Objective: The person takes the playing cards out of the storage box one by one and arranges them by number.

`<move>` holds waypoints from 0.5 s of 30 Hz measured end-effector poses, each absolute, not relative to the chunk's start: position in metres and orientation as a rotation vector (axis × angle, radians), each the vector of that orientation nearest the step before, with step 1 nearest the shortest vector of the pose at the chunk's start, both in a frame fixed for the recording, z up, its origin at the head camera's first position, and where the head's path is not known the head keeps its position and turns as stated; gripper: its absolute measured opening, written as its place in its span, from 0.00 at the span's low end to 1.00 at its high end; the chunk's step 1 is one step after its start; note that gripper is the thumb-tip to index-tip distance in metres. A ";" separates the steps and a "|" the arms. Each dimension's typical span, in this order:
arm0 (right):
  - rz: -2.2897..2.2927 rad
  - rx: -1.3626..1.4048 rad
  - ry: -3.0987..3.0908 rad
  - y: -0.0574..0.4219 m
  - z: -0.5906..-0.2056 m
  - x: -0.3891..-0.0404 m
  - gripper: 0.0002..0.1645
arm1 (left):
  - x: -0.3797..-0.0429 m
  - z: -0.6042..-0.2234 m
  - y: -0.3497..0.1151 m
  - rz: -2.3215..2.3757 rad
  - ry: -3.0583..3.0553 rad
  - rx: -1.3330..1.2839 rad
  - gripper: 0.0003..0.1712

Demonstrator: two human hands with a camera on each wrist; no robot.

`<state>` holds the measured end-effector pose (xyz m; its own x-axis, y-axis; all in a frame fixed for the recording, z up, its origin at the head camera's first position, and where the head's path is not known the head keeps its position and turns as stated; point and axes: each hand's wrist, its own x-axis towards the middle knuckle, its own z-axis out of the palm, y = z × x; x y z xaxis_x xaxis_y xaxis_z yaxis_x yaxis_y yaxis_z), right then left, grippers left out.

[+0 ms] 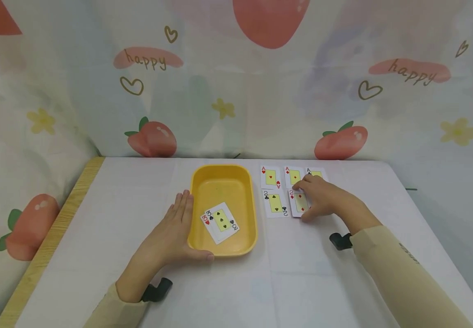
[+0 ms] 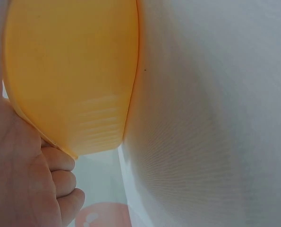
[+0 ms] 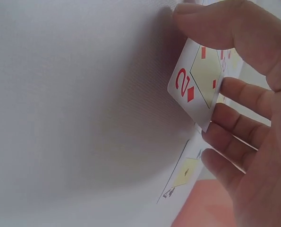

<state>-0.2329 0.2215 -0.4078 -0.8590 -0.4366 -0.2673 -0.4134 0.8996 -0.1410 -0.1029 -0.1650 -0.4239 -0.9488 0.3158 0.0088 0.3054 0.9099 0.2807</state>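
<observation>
My right hand (image 1: 322, 198) holds the two of diamonds (image 1: 300, 202) by its edges, thumb at the near edge and index finger at the far one. In the right wrist view this card (image 3: 194, 82) is tilted above the white cloth. My left hand (image 1: 175, 230) lies along the left side of the yellow tray (image 1: 224, 175), fingers straight and thumb at the near rim. Inside the tray, a three of spades (image 1: 221, 221) overlaps a heart card (image 1: 206, 224). Left of the held card lies the two of clubs (image 1: 275, 203).
Behind these lie the ace of hearts (image 1: 270, 177), the ace of diamonds (image 1: 294, 175) and a black ace (image 1: 318, 172), partly hidden by my right hand. A white cloth (image 1: 228, 291) covers the table; a printed curtain (image 1: 244, 82) hangs at its back edge.
</observation>
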 end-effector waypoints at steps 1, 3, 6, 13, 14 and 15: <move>-0.115 -0.628 2.771 0.222 -0.408 -0.233 0.49 | -0.103 -0.424 -0.165 0.434 3.036 0.496 0.83; -0.119 -0.617 2.767 0.222 -0.408 -0.233 0.49 | -0.103 -0.424 -0.165 0.427 3.039 0.500 0.83; -0.111 -0.603 2.768 0.223 -0.410 -0.234 0.49 | -0.102 -0.424 -0.165 0.422 3.039 0.501 0.83; -0.122 -0.606 2.767 0.223 -0.409 -0.234 0.47 | -0.103 -0.422 -0.165 0.427 3.028 0.493 0.83; -0.125 -0.603 2.765 0.223 -0.409 -0.233 0.47 | -0.103 -0.422 -0.164 0.428 3.026 0.493 0.83; -0.124 -0.604 2.763 0.223 -0.408 -0.233 0.47 | -0.102 -0.422 -0.164 0.428 3.024 0.492 0.83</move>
<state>-0.2327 0.2226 -0.4081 -0.8635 -0.4197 -0.2797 -0.3929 0.9075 -0.1487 -0.1025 -0.1644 -0.4217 -0.9484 0.3172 -0.0027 0.3039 0.9112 0.2781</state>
